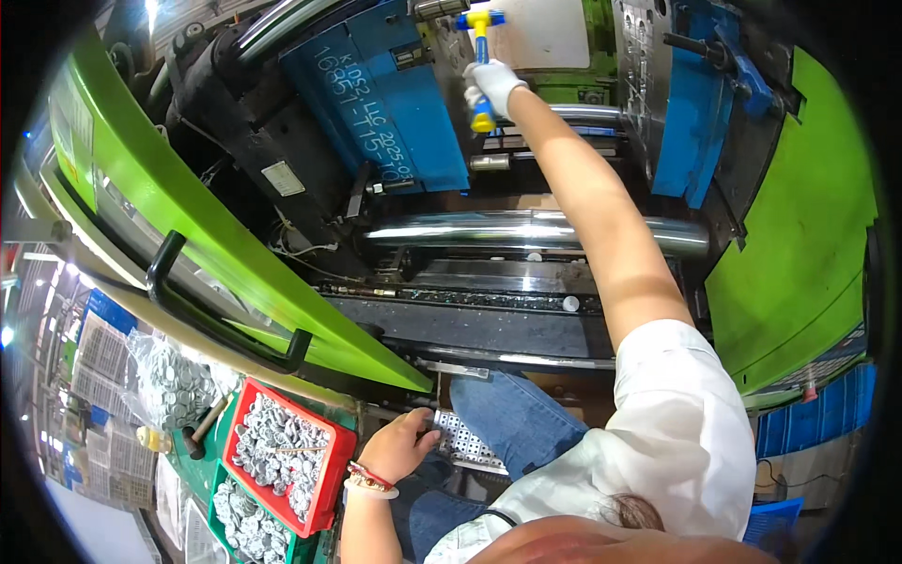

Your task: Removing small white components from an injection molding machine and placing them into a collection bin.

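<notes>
High in the view, my right hand (494,86), in a white glove, grips a hammer (482,52) by its blue and yellow handle. The hammer's head is yellow with blue ends and points upward. It is between a mould half with a blue plate (376,103) on the left and another blue-sided mould half (697,113) on the right. Low down, my bare left hand (399,446) has bracelets at its wrist. Its fingers are curled, with thumb and forefinger beside a perforated metal step (465,442); what they hold, if anything, is hidden.
A green machine door (216,254) with a black handle (164,273) stands at left. Thick polished bars (451,232) cross below the moulds. A red tray (336,470) and a green tray of small grey parts, a bag of parts (174,385) and a dark-headed hammer (194,442) sit lower left.
</notes>
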Motion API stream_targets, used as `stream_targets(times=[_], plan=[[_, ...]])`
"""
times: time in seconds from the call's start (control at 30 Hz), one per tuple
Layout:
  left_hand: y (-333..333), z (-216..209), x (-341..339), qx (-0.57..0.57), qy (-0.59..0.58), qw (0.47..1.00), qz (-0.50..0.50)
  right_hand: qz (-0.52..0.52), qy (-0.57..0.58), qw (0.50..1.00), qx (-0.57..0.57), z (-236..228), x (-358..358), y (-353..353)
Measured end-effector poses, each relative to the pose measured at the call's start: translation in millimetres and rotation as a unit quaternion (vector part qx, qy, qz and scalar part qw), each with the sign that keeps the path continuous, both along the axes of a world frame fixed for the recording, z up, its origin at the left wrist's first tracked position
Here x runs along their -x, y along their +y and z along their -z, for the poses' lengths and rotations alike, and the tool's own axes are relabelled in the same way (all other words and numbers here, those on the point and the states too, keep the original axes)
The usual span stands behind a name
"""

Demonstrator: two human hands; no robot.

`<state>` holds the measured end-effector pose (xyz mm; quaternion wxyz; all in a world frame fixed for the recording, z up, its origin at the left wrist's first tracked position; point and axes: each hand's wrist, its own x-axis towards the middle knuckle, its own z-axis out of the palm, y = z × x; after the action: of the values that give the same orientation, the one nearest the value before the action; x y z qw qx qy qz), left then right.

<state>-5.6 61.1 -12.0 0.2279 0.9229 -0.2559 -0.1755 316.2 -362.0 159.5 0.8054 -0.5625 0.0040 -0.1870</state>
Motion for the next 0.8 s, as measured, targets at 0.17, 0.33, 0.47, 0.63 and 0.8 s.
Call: stream_targets(times=[0.17,0.33,0.47,0.63,0.8], plan=[[0,-1,4,0.001,0.003,1.000,0.008,0.241,-0.066,0.955,-0.158,-14,0,-25],[-2,-2,-1,0.000,0.007,1.000,0.004,0.168,-0.028,0.985,-0.036,-2,-5,10],[-3,0,-1,0.003,0.025,1.000,-0.001,0.113,0.012,0.988,0.105,10,13,-5],[0,0,2,0.002,0.009,1.000,0.003,0.302,-0.074,0.944,-0.111,-5,-8,15],[0,-2,-2,0.007,0.015,1.000,0.001,0.074,0.035,0.997,-0.016,0,-5,24]])
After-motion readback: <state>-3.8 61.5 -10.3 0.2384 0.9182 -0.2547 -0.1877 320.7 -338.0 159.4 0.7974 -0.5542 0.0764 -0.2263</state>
